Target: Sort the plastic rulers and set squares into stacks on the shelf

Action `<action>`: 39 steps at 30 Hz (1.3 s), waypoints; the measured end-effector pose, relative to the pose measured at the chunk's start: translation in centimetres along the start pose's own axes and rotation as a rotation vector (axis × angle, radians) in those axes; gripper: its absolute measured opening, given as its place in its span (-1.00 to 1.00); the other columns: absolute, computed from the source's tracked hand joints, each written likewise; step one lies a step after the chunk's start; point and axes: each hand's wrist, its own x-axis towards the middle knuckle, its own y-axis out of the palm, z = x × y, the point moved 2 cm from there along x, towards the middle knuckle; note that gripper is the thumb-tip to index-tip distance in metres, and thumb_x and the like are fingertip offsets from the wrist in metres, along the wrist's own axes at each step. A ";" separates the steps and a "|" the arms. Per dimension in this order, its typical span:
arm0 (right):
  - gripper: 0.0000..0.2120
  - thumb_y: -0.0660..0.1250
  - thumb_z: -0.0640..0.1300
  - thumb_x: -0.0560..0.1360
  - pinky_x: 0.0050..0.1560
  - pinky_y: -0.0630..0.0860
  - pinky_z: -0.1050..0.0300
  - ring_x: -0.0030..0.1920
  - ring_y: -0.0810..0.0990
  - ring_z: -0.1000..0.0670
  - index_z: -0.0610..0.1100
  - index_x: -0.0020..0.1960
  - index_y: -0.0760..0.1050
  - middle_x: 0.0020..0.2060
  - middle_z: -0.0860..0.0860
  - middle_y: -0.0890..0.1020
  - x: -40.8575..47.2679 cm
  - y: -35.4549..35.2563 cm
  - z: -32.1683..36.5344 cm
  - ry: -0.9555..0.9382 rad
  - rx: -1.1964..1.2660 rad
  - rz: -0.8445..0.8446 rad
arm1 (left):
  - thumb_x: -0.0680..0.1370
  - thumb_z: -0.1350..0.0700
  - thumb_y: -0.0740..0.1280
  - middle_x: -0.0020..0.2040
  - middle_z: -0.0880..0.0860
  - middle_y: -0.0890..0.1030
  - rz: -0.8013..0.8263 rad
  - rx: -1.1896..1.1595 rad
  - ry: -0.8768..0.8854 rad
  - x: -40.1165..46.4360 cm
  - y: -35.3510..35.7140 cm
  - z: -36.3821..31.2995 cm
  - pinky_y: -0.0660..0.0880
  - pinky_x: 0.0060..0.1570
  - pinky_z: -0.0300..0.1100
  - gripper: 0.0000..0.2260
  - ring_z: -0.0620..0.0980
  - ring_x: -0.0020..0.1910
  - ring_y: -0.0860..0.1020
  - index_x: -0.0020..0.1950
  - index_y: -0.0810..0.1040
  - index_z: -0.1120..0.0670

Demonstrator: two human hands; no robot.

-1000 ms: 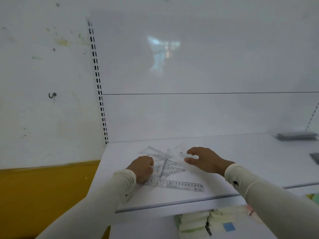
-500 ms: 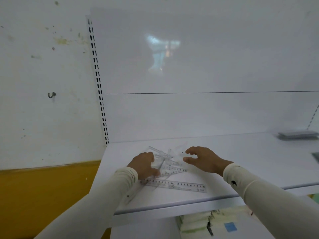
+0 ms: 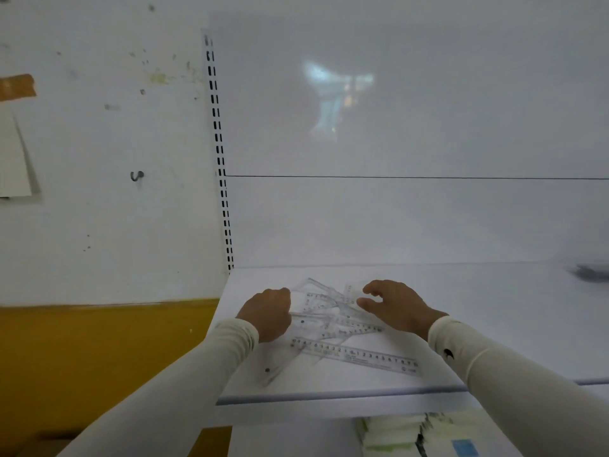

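Note:
A loose pile of clear plastic set squares (image 3: 324, 308) and rulers lies on the white shelf (image 3: 494, 324), near its left end. One long clear ruler (image 3: 356, 356) lies at the front of the pile, parallel to the shelf edge. Another clear piece (image 3: 268, 372) sticks out toward the front left. My left hand (image 3: 268, 313) is curled at the pile's left side and grips the edge of a set square. My right hand (image 3: 395, 305) hovers at the pile's right side, thumb and fingers curved around the end of a clear piece; whether it pinches it is unclear.
A slotted shelf upright (image 3: 219, 153) and a stained wall stand to the left. A grey flat stack (image 3: 590, 272) lies far right on the shelf. Pale packets (image 3: 395, 433) sit on the lower shelf below the front edge (image 3: 329, 395).
My left hand has moved back and up along the pile's left side, and the clear pieces have shifted under it. My right hand has held its pose.

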 end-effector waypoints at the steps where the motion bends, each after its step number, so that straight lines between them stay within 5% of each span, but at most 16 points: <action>1: -0.53 0.20 0.24 0.54 0.21 0.39 0.14 0.21 0.49 0.02 -0.01 0.34 0.43 0.25 0.04 0.52 0.1 0.1 0.0 0.018 -0.015 -0.004 | 0.57 0.15 0.15 -0.01 0.14 0.55 -0.001 0.015 -0.004 -0.1 0.1 0.1 0.32 -0.17 -0.13 -0.96 0.06 -0.17 0.42 -0.07 0.31 0.10; 8: -0.47 0.20 0.24 0.54 0.20 0.41 0.06 0.23 0.50 -0.09 -0.12 0.32 0.40 0.25 -0.05 0.52 2.4 1.6 0.9 0.120 -0.091 0.100 | 0.53 -0.12 0.27 0.11 0.07 0.47 0.059 0.004 -0.066 -1.0 0.3 1.7 0.42 0.01 -0.12 -0.66 0.06 0.01 0.48 0.13 0.36 0.10; 14: -0.61 0.23 0.15 0.54 -0.25 0.41 0.16 -0.20 0.57 -0.10 -0.15 -0.26 0.41 -0.28 -0.06 0.57 4.1 1.8 2.5 0.138 0.033 0.106 | 0.49 -0.17 0.33 0.10 0.05 0.47 0.091 -0.057 -0.116 -1.7 0.3 3.2 0.41 0.01 -0.14 -0.62 0.01 -0.05 0.42 0.09 0.34 0.07; 16: -0.62 0.23 0.09 0.56 -0.07 0.50 0.11 -0.09 0.63 -0.12 -0.24 -0.07 0.55 -0.15 -0.11 0.67 4.0 2.0 2.6 0.100 0.058 0.087 | 0.49 -0.18 0.33 0.10 0.06 0.46 0.095 -0.054 -0.126 -1.8 0.3 3.3 0.41 0.02 -0.13 -0.58 0.04 0.00 0.45 0.14 0.36 0.09; 19: -0.65 0.22 -0.01 0.58 0.23 0.42 0.07 0.21 0.52 -0.07 -0.11 0.31 0.44 0.24 -0.03 0.55 3.7 1.6 3.0 -0.023 -0.027 0.060 | 0.49 -0.18 0.33 0.04 0.03 0.44 0.093 -0.069 -0.126 -1.9 0.2 3.6 0.38 -0.06 -0.17 -0.63 0.00 -0.06 0.42 0.06 0.34 0.05; 23: -0.50 0.22 -0.21 0.51 0.37 0.31 0.04 0.37 0.36 -0.02 0.08 0.41 0.30 0.40 0.07 0.37 4.4 1.1 3.1 -0.246 -0.125 0.280 | 0.50 -0.17 0.33 0.01 0.00 0.42 0.086 -0.081 -0.142 -2.3 0.2 3.8 0.32 -0.12 -0.21 -0.67 -0.03 -0.09 0.40 0.02 0.31 0.02; 27: -0.38 0.28 -0.12 0.46 0.39 0.30 -0.01 0.40 0.34 -0.02 0.19 0.46 0.21 0.41 0.11 0.35 4.4 1.6 3.2 -0.282 -0.234 0.460 | 0.50 -0.17 0.33 0.01 0.00 0.43 0.069 -0.094 -0.172 -2.7 0.3 4.2 0.32 -0.14 -0.22 -0.67 -0.05 -0.11 0.40 0.02 0.31 0.01; 33: -0.56 0.21 0.18 0.47 0.28 0.40 -0.06 0.33 0.42 -0.09 0.23 0.34 0.36 0.27 0.05 0.39 4.6 1.5 3.0 -0.223 -0.299 0.371 | 0.48 -0.22 0.33 0.01 -0.02 0.46 0.057 -0.071 -0.171 -2.6 0.3 3.7 0.29 -0.22 -0.23 -0.64 -0.06 -0.14 0.41 0.00 0.33 0.01; 39: -0.41 0.26 0.35 0.41 0.23 0.41 -0.04 0.24 0.44 -0.08 0.11 0.36 0.35 0.25 0.04 0.41 4.5 1.0 2.4 -0.168 -0.310 0.303 | 0.47 -0.25 0.32 -0.03 -0.04 0.45 0.045 -0.052 -0.177 -2.6 0.5 3.5 0.31 -0.22 -0.23 -0.64 -0.07 -0.15 0.41 -0.01 0.33 -0.01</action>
